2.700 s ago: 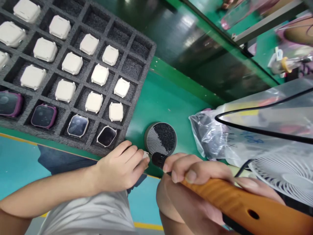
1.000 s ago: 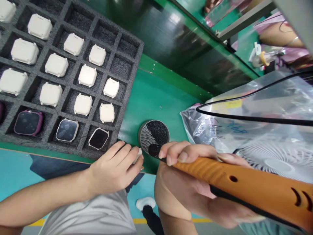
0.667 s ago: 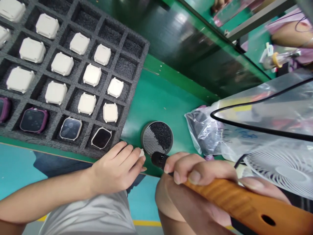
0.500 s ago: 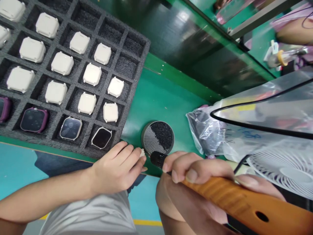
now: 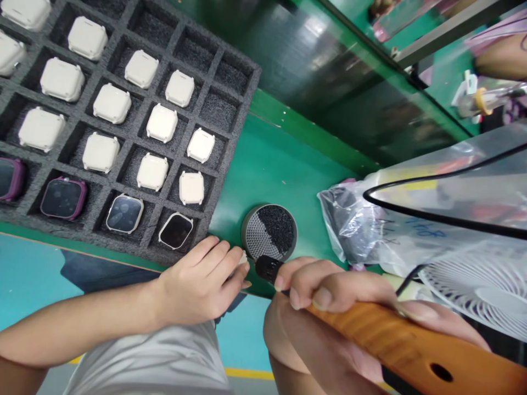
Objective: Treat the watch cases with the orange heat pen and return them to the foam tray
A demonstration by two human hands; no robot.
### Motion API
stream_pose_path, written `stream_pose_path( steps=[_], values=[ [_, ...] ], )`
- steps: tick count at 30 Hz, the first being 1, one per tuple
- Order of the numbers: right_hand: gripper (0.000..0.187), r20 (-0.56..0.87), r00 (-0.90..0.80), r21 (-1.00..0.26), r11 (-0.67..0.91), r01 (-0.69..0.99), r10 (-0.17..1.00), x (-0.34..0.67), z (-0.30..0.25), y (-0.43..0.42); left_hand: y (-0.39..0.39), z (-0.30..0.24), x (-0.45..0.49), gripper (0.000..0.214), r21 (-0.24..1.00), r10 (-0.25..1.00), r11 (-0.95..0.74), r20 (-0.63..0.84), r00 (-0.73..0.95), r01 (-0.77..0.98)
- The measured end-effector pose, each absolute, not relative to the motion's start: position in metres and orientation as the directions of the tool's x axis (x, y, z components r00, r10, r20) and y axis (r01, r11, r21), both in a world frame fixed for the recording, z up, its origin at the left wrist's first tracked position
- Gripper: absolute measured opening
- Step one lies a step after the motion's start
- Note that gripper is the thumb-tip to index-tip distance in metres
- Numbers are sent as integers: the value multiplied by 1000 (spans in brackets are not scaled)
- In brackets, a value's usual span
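My left hand (image 5: 201, 285) is curled at the near edge of the green table (image 5: 272, 164), fingers closed on a small white watch case (image 5: 242, 258), of which only a corner shows. My right hand (image 5: 329, 291) grips an orange powered screwdriver (image 5: 403, 345) whose black nose (image 5: 267, 269) points at that case. A round dish of small black screws (image 5: 269, 232) sits just beyond the tool's nose.
A dark foam tray (image 5: 230, 137) at the left holds several white watch cases (image 5: 162, 122) and, in its near row, watches with screens (image 5: 175, 230). At the right lie a clear plastic bag (image 5: 382, 230), a black cable (image 5: 432, 216) and a white fan (image 5: 481, 291). Another person's arm (image 5: 500, 55) is far right.
My hands and the screwdriver have kept almost the same pose. About a second ago the tool's nose was over the screw dish; it has since come back to the case.
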State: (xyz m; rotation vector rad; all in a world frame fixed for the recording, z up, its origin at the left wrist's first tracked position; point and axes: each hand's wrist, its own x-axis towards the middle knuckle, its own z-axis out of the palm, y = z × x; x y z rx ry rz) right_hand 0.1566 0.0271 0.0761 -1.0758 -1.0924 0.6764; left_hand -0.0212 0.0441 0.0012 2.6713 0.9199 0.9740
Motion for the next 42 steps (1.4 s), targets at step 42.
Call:
stream_pose_path(
  steps=[42],
  values=[
    [40, 229, 420, -941, 310, -135, 878, 163, 81, 55, 43, 0, -24, 16, 291, 589, -804, 511, 626, 518]
  ],
)
